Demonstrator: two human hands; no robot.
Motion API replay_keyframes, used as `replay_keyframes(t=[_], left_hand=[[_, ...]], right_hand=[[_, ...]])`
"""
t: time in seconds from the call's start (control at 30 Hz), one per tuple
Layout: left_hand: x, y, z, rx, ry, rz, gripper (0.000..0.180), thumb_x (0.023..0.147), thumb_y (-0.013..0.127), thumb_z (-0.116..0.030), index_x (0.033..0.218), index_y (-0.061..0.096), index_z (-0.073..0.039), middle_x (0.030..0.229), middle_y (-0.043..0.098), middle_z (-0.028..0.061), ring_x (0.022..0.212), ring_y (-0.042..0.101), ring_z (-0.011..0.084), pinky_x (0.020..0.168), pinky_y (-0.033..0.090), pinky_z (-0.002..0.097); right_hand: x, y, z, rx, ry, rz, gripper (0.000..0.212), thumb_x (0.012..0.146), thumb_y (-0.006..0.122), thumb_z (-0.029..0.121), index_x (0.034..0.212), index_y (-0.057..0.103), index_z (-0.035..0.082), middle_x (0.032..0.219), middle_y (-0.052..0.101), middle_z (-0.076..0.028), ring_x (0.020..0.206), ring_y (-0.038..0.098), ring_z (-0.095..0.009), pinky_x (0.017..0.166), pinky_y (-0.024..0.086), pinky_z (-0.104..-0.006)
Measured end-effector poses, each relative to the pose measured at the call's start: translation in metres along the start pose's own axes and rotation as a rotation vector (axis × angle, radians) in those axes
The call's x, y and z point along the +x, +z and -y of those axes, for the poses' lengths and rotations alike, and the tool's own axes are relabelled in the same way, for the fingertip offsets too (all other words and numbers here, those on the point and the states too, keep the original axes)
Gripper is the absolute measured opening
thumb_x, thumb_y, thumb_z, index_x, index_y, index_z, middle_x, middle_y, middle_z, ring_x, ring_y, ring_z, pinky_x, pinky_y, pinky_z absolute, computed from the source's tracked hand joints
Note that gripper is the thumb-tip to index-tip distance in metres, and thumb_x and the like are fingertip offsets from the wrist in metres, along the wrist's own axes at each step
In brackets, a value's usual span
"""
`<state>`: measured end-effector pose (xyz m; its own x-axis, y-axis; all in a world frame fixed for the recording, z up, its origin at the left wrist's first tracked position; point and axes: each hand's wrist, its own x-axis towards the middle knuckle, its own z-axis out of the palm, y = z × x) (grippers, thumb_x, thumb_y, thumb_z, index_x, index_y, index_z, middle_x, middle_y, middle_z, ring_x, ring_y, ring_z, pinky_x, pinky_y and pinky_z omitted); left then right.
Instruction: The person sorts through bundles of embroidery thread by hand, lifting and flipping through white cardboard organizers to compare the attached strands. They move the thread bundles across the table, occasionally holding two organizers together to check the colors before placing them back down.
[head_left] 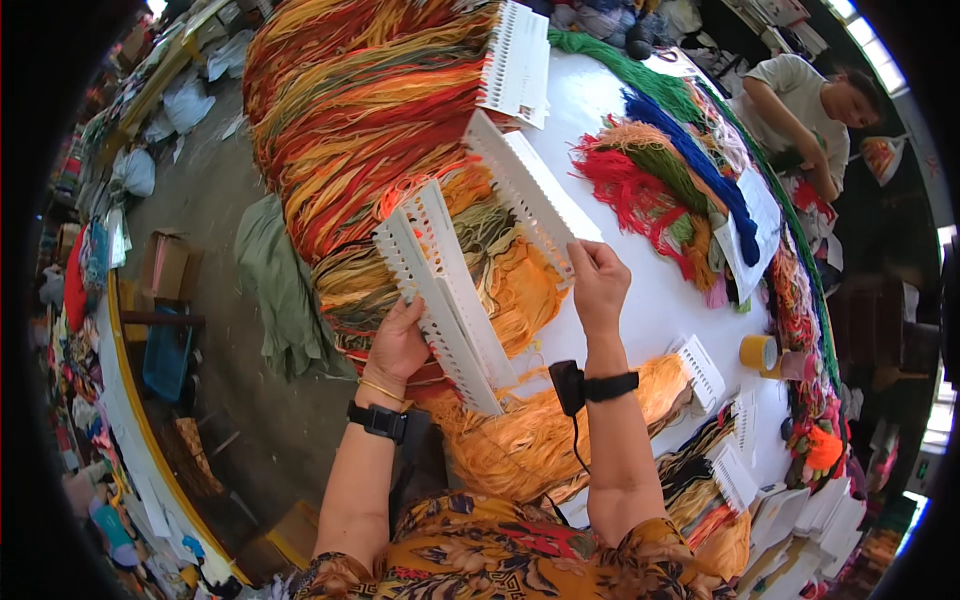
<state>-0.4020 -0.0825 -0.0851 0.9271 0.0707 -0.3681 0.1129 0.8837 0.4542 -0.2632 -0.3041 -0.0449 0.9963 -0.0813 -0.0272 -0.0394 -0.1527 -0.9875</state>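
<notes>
My left hand (398,345) grips the lower side of a white punched thread card (412,270), with more white card strips (462,290) stacked against it. Between the thumb and fingers of my right hand (600,285) is the end of another white punched card (530,190), slanting up and away to the left. Orange and olive thread skeins (520,285) lie between the cards. Under and beyond them spreads a thick pile of red, orange and yellow threads (370,110), with a white holed card (515,65) along its right end.
Peach-orange thread (500,450) lies close to my body on the white table (590,90). Coloured skeins (640,200), a paper sheet (750,235) and a yellow cup (758,352) are to the right. A person (800,115) works at the far right. Green cloth (280,290) hangs at left.
</notes>
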Motion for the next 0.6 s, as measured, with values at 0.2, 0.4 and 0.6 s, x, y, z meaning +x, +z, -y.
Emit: replay_keyframes(t=[0.2, 0.4, 0.6], left_hand=[[0.01, -0.017, 0.002, -0.049, -0.03, -0.015, 0.036, 0.093, 0.055, -0.019, 0.127, 0.049, -0.011, 0.12, 0.055, -0.0006, 0.111, 0.05, 0.0161, 0.096, 0.037, 0.0381], [0.013, -0.048, 0.009, -0.112, -0.023, -0.02, 0.034, 0.094, 0.051, -0.023, 0.125, 0.05, -0.009, 0.115, 0.059, 0.0063, 0.106, 0.057, 0.0237, 0.093, 0.045, 0.0439], [0.018, -0.054, 0.01, -0.087, -0.046, 0.015, 0.036, 0.095, 0.05, -0.024, 0.127, 0.048, -0.009, 0.115, 0.059, 0.0068, 0.106, 0.057, 0.0223, 0.093, 0.046, 0.0423]], right_hand=[[-0.033, 0.009, -0.018, -0.53, -0.609, 0.007, 0.02, 0.08, 0.064, 0.007, 0.099, 0.065, 0.013, 0.08, 0.061, -0.007, 0.069, 0.06, -0.026, 0.059, 0.049, -0.0314], [-0.005, -0.004, -0.036, -0.914, -0.674, -0.053, 0.035, 0.077, 0.065, 0.008, 0.111, 0.062, 0.012, 0.084, 0.062, -0.004, 0.07, 0.061, -0.022, 0.057, 0.049, -0.0317], [-0.009, -0.004, -0.037, -0.958, -0.571, 0.146, 0.053, 0.07, 0.072, 0.015, 0.121, 0.056, 0.011, 0.098, 0.061, -0.005, 0.085, 0.06, -0.021, 0.073, 0.047, -0.0335]])
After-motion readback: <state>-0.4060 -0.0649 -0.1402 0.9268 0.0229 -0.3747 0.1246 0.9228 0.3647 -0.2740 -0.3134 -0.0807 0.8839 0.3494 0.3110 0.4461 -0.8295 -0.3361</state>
